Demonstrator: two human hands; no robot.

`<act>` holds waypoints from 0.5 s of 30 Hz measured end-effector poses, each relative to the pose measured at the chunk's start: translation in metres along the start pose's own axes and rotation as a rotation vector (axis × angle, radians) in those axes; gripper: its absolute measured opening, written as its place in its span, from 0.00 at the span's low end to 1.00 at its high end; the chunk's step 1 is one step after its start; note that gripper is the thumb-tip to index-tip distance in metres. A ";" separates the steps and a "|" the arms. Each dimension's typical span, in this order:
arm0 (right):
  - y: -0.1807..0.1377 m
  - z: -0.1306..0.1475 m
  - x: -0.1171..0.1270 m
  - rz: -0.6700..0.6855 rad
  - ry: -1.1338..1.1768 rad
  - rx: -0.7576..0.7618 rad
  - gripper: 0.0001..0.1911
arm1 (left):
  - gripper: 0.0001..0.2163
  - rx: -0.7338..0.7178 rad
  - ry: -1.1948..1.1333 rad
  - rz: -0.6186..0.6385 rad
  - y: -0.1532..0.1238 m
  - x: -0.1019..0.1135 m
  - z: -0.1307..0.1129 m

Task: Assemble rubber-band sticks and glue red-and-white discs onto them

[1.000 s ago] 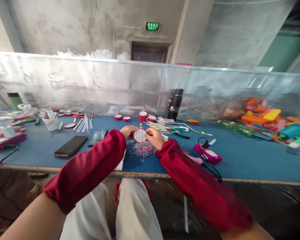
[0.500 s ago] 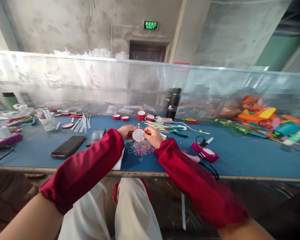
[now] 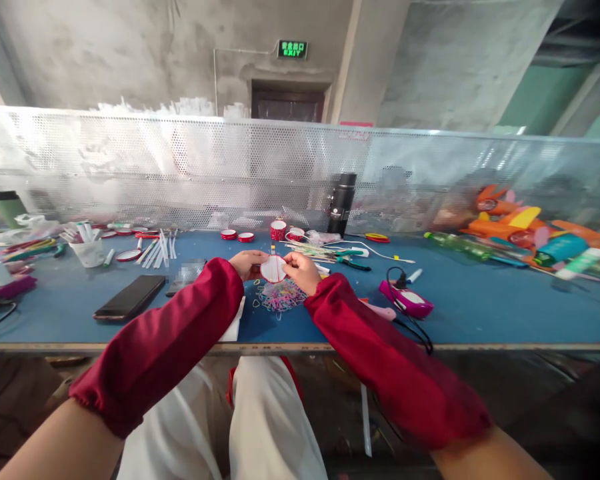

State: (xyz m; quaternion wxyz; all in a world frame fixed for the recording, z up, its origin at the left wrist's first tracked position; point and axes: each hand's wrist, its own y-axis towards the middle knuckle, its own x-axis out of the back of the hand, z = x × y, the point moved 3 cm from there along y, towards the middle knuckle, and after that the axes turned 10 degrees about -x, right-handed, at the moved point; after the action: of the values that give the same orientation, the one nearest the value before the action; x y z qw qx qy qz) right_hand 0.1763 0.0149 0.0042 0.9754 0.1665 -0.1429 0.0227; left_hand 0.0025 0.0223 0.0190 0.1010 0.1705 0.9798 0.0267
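Between my two hands is a white disc with a red rim (image 3: 273, 269), held up above the table with a thin stick running across it and poking out at the top. My left hand (image 3: 248, 265) pinches the disc's left edge. On the right edge, the fingers of my right hand (image 3: 301, 271) are closed on it too. Just below lies a loose pile of small coloured rubber bands (image 3: 281, 297). Several thin wooden sticks (image 3: 313, 251) lie beyond my right hand, with green-handled pliers (image 3: 353, 260) beside them.
A black phone (image 3: 130, 298) lies left of my left arm, and a white cup of pens (image 3: 87, 252) stands behind it. Red round tins (image 3: 279, 231) and a black flask (image 3: 342, 205) line the back. To the right are a purple power strip (image 3: 407, 301) and orange plastic models (image 3: 510, 223).
The view has shifted slightly to the right. Both hands keep hold of the disc, which looks tilted a little differently; its stick now shows less plainly.
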 end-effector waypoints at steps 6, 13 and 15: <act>0.000 -0.004 0.000 0.019 0.030 -0.034 0.07 | 0.06 0.040 -0.015 -0.005 0.002 0.002 0.003; 0.002 -0.007 0.001 0.017 0.062 -0.050 0.10 | 0.06 0.076 -0.011 -0.028 -0.001 0.001 0.002; 0.002 -0.008 0.001 0.010 0.062 -0.050 0.11 | 0.07 0.072 -0.009 -0.017 0.000 0.001 0.003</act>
State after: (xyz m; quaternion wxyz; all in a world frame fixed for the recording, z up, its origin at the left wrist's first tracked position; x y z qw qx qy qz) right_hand 0.1790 0.0200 -0.0024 0.9830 0.1406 -0.1140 0.0292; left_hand 0.0019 0.0225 0.0161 0.0995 0.1660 0.9810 -0.0102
